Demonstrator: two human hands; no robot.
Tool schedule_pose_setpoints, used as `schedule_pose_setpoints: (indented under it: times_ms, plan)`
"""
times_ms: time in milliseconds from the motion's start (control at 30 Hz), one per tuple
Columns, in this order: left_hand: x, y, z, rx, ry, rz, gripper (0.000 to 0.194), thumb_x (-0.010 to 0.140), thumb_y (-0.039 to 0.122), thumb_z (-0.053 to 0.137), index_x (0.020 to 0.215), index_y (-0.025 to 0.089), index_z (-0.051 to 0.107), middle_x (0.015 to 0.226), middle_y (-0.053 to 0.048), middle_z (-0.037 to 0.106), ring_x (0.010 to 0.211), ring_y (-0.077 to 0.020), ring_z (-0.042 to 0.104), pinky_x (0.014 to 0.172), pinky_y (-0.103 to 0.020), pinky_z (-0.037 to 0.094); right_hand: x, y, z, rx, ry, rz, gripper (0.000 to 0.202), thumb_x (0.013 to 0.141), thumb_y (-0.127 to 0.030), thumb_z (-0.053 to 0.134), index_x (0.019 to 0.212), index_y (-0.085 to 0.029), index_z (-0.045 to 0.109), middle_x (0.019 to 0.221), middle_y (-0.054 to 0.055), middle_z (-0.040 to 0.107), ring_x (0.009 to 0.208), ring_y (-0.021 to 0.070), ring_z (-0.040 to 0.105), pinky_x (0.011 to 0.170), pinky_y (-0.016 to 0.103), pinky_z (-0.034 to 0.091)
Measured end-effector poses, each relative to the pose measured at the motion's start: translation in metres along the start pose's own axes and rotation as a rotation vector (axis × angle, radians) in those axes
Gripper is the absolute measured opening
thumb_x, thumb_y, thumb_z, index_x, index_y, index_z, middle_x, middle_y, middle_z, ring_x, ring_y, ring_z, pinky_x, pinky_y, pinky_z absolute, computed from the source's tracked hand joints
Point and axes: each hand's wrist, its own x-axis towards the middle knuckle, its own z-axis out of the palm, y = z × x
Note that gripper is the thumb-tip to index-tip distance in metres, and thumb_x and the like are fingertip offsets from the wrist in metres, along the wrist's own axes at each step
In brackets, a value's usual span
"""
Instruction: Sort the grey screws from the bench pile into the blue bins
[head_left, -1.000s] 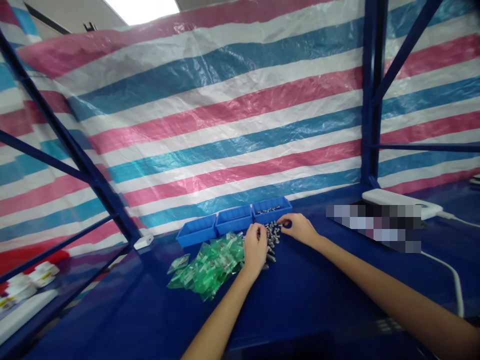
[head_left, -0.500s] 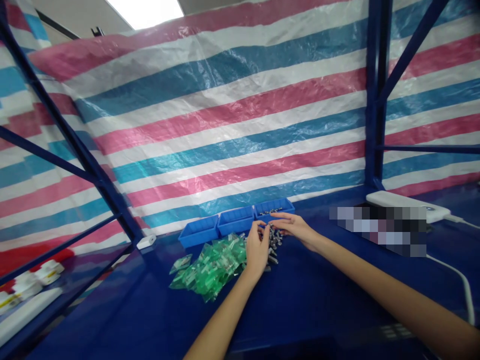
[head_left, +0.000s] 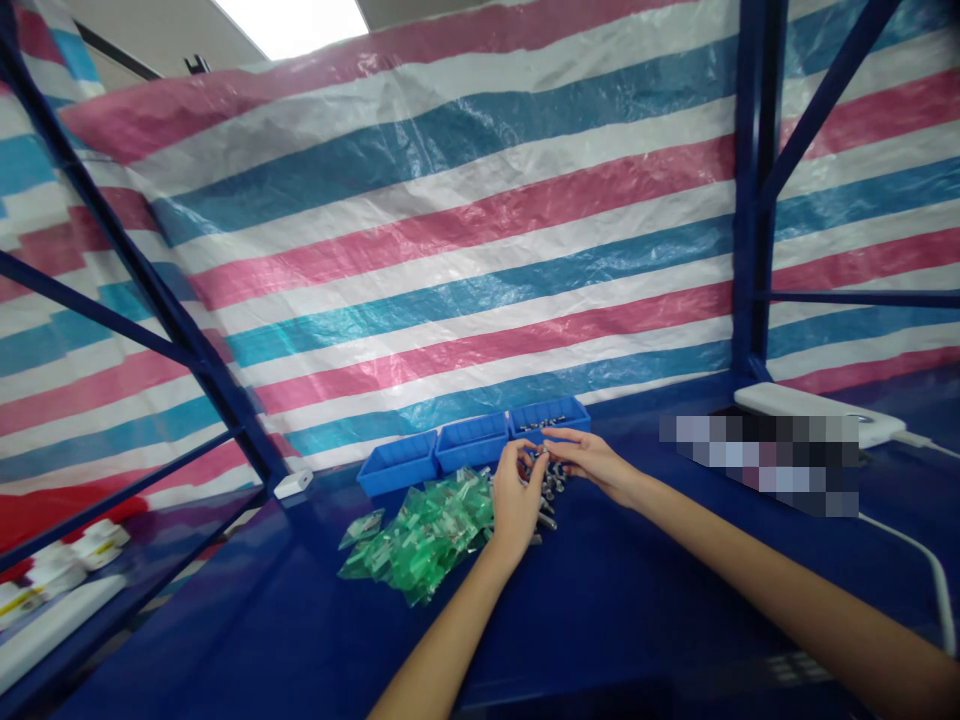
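Observation:
My left hand [head_left: 515,500] is closed, thumb and fingers curled together around something small that I cannot make out. My right hand [head_left: 592,462] meets it fingertip to fingertip, its fingers pinched on the same small thing. Beneath and between the hands lies a pile of metal screws or bolts [head_left: 553,487], partly hidden by the fingers. To the left of my left hand is a heap of green-and-clear plastic bags [head_left: 427,530]. Behind the hands, the right blue bin [head_left: 550,412] holds several small metal parts. The middle bin [head_left: 471,443] and left bin [head_left: 397,464] show bare insides.
A white device [head_left: 821,412] with a cable lies on the blue table [head_left: 600,620] at the right, beside a blurred-out object. A small white box [head_left: 293,485] sits near the left frame post. White containers [head_left: 97,545] stand at far left. Striped sheeting [head_left: 465,250] hangs behind.
Both hands have shifted very slightly at the fingertips, which remain together above the metal pile. The bags and bins look the same.

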Motion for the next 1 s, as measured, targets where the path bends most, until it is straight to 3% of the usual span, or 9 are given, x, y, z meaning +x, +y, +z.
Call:
schedule_pose_setpoints:
  times_ms: [300,467,633,833,1000]
  plan:
    - [0.0007,0.0048,-0.0018,-0.003,-0.002,0.062,0.019,0.088,0.032,0.043,0.091,0.019,0.056,0.079,-0.001,0.052,0.071,-0.0132,0.048,0.067,-0.024,0.037,-0.0022,0.0006,0.0040,0.086,-0.023,0.087,0.034,0.071,-0.030,0.068,0.104,-0.022,0.064,0.074,0.001,0.067,0.066,0.0075,0.058,0.058,0.016,0.044]
    - [0.0010,0.0035,-0.0018,-0.011,0.014,0.051,0.019,0.088,0.033,0.043,0.089,0.019,0.056,0.079,0.000,0.051,0.070,-0.0128,0.048,0.066,-0.024,0.036,-0.0060,0.0004,0.0056,0.166,-0.122,0.114,0.034,0.072,-0.025,0.068,0.106,-0.023,0.063,0.081,0.002,0.068,0.066,0.0079,0.058,0.061,0.019,0.045]
    - [0.0021,0.0024,-0.0026,-0.041,0.041,0.014,0.017,0.089,0.029,0.040,0.090,0.019,0.053,0.083,-0.001,0.053,0.077,-0.0135,0.050,0.074,-0.026,0.038,-0.0058,0.0023,0.0050,0.184,-0.199,0.108,0.040,0.071,-0.025,0.069,0.110,-0.025,0.061,0.093,0.002,0.068,0.068,0.0078,0.058,0.064,0.020,0.045]
    - [0.0020,0.0032,-0.0017,-0.067,0.045,-0.010,0.016,0.089,0.029,0.040,0.089,0.018,0.052,0.084,-0.002,0.054,0.078,-0.0140,0.050,0.075,-0.027,0.039,-0.0035,0.0019,0.0050,0.132,-0.150,0.078,0.032,0.069,-0.030,0.070,0.100,-0.024,0.067,0.096,0.002,0.067,0.068,0.0071,0.056,0.065,0.019,0.044]
    - [0.0011,0.0015,-0.0008,-0.043,0.028,0.001,0.017,0.089,0.030,0.040,0.089,0.018,0.053,0.083,-0.001,0.053,0.076,-0.0136,0.050,0.073,-0.026,0.038,-0.0029,0.0003,0.0056,0.124,-0.109,0.063,0.025,0.066,-0.031,0.072,0.089,-0.022,0.070,0.082,0.000,0.066,0.064,0.0064,0.053,0.062,0.018,0.043]
